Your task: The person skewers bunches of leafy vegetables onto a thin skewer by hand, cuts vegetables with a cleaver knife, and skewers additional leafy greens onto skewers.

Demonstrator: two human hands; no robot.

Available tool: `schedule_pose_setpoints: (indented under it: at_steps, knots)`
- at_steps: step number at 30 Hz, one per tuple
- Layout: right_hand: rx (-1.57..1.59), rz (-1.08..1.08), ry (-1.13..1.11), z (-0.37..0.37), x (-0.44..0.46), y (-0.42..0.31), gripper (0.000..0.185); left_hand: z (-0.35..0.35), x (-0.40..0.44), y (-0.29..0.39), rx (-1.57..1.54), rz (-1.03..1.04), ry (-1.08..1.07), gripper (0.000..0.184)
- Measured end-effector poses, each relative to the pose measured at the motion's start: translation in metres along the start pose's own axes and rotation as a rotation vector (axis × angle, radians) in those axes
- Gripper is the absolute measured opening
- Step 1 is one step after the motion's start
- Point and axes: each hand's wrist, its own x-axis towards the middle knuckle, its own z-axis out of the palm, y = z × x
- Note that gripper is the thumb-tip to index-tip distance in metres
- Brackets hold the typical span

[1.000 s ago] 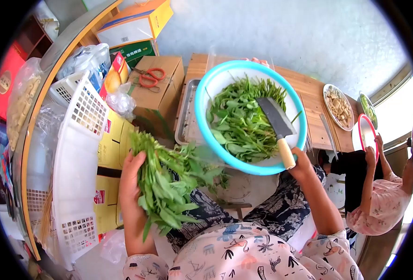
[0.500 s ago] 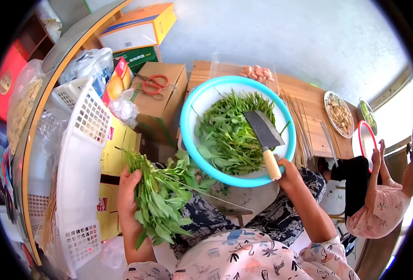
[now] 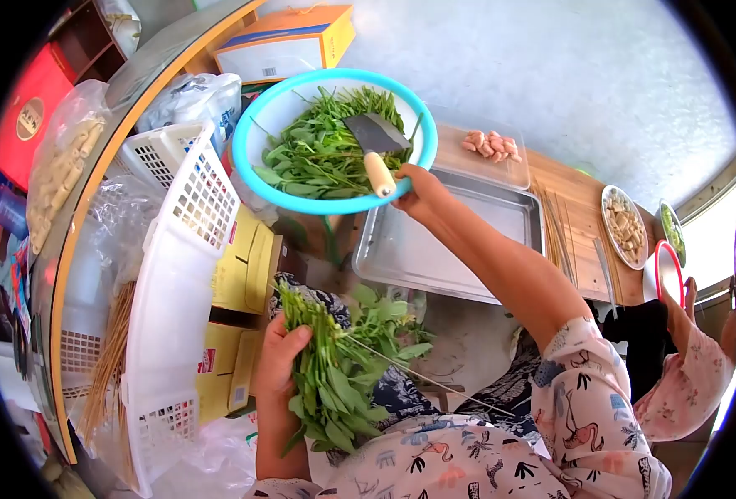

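My left hand (image 3: 282, 356) is closed around a bunch of leafy greens (image 3: 334, 391), with a thin skewer (image 3: 434, 381) sticking out of it to the right. My right hand (image 3: 415, 188) grips the rim of a blue-edged basin (image 3: 260, 187), held up at the upper middle. Cut greens (image 3: 318, 154) fill the basin. On them lies a cleaver (image 3: 378, 137), its wooden handle resting over the rim beside my right hand.
A metal tray (image 3: 451, 241), a clear container with pink meat pieces (image 3: 492, 145) and skewers (image 3: 555, 233) are on the wooden table (image 3: 584, 200). Beyond them is a plate of food (image 3: 624, 226). A white crate (image 3: 164, 333) stands left. Another person's arm (image 3: 677, 328) shows at right.
The basin, with the cleaver and cut greens in it, has moved left and up in my right hand, uncovering the metal tray. My left hand still holds the bunch.
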Motion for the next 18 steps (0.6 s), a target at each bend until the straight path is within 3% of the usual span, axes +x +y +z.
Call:
schedule_pose_setpoints:
  at_steps: [7, 9, 18]
  knots:
    - [-0.034, 0.023, -0.036, 0.019, 0.018, 0.003, 0.016, 0.005, 0.003, -0.007, -0.054, -0.094, -0.046, 0.039]
    - [-0.085, 0.057, -0.198, 0.013, 0.018, -0.002, 0.017, 0.003, 0.009, -0.008, -0.155, -0.144, -0.105, 0.033]
    - [-0.08, 0.03, -0.116, 0.019, 0.018, 0.007, 0.015, 0.018, 0.048, 0.001, -0.113, -0.045, -0.092, 0.032]
